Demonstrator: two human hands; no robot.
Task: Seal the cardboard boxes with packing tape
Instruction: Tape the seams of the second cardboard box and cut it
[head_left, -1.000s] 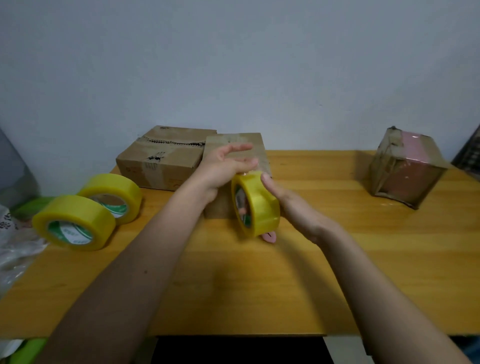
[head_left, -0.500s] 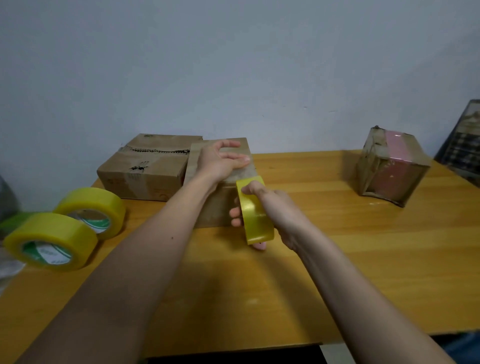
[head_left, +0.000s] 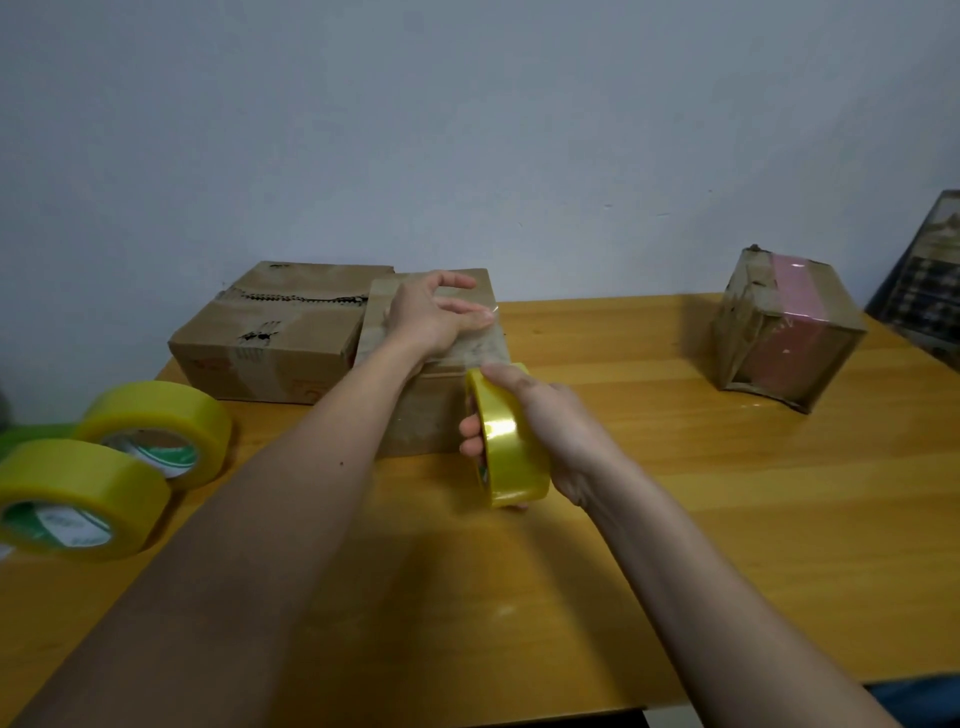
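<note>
With our left hand (head_left: 434, 317) pressing flat on the box (head_left: 447, 358) at the table's (head_left: 727, 519) far middle and our right hand (head_left: 540, 426) gripping the tape roll (head_left: 506, 439) just nearer, a slanted pull could wrinkle the strip.

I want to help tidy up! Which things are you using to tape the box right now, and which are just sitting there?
In use:
- small box, left hand pressing its top
- tape roll, held by right hand

Just sitting:
- two spare tape rolls
- big box
- taped pink box
</note>
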